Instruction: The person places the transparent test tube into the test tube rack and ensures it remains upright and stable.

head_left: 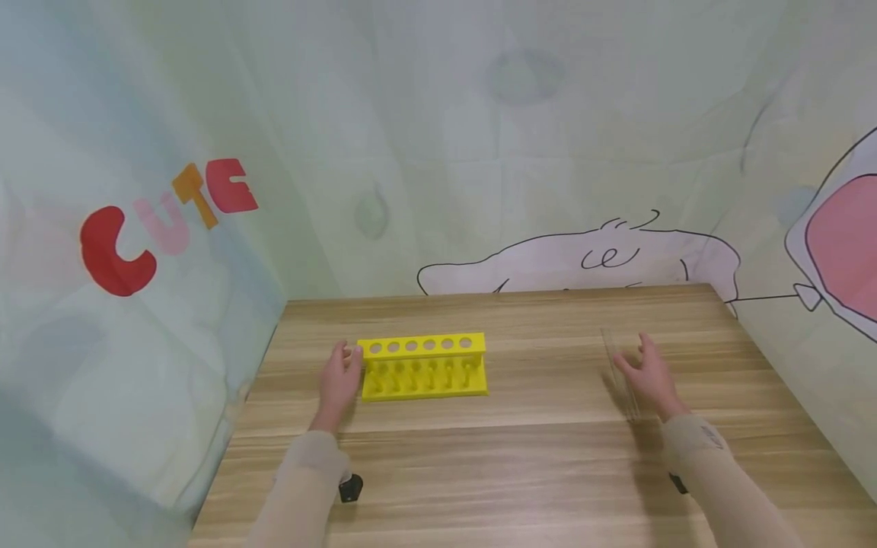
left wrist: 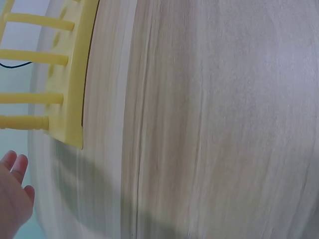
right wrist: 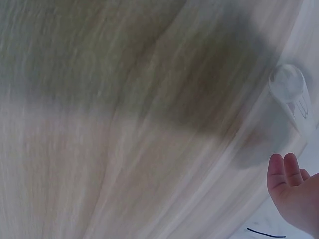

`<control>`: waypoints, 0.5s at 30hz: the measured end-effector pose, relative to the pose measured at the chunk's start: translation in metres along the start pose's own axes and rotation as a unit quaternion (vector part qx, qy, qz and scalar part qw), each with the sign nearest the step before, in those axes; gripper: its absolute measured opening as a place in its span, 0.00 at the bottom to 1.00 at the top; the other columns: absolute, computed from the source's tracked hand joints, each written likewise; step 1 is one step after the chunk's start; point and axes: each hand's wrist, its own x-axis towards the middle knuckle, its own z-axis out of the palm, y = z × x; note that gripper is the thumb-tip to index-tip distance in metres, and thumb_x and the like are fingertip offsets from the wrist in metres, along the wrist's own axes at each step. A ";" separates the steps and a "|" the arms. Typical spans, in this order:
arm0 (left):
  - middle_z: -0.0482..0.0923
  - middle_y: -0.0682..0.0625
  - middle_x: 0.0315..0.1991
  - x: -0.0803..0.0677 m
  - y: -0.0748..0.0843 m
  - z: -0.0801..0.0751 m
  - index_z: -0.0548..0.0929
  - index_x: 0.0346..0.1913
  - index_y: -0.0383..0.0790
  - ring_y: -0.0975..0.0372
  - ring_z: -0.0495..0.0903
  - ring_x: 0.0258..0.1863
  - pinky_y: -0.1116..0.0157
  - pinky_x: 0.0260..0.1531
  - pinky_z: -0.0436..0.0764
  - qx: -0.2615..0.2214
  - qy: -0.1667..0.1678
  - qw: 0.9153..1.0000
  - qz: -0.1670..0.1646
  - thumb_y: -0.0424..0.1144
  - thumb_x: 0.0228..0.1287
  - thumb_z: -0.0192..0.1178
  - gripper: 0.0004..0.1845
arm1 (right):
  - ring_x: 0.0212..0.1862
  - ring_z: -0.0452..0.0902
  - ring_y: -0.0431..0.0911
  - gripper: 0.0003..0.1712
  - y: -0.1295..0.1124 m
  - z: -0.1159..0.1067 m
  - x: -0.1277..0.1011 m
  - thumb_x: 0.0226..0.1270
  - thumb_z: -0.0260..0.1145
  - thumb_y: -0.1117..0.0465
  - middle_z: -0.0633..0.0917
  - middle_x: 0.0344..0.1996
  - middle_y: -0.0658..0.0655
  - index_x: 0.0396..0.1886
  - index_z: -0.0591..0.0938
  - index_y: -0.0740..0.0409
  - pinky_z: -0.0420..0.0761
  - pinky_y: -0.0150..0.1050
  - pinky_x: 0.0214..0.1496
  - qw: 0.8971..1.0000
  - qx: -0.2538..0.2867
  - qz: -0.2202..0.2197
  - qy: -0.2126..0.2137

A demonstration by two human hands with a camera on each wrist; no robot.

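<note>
A yellow test-tube rack [head_left: 423, 367] with a row of round holes stands on the wooden table [head_left: 534, 472], left of centre. My left hand [head_left: 345, 361] is right beside the rack's left end with its fingers relaxed and holds nothing. In the left wrist view the rack [left wrist: 70, 74] lies a little apart from the fingers [left wrist: 15, 169]. A clear glass test tube [head_left: 619, 373] lies on the table at the right. My right hand [head_left: 636, 359] hovers open just right of it. The right wrist view shows the tube's rounded end [right wrist: 288, 84] above my fingertips [right wrist: 284, 172].
Pale printed cloth walls close in the table on the left [head_left: 137, 320], back [head_left: 521, 152] and right [head_left: 822, 289]. Bare wood lies between the rack and the tube and along the near edge. Both arms wear beige sleeves [head_left: 301, 487].
</note>
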 end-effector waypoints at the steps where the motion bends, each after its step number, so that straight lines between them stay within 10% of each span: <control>1: 0.60 0.37 0.62 0.000 0.000 0.001 0.50 0.67 0.38 0.46 0.65 0.58 0.51 0.56 0.66 -0.002 0.000 1.000 -0.003 0.61 0.64 0.35 0.36 | 0.59 0.51 0.72 0.48 0.001 0.001 0.000 0.63 0.51 0.43 0.53 0.61 0.78 0.67 0.38 0.67 0.54 0.66 0.57 1.000 0.001 0.001 -0.003; 15: 0.60 0.36 0.62 0.005 0.004 0.014 0.54 0.66 0.39 0.46 0.65 0.58 0.52 0.57 0.66 -0.027 0.006 0.999 -0.022 0.61 0.63 0.36 0.35 | 0.59 0.54 0.70 0.46 0.001 0.012 0.006 0.64 0.52 0.47 0.56 0.59 0.79 0.66 0.40 0.70 0.56 0.63 0.59 1.000 -0.006 0.011 -0.010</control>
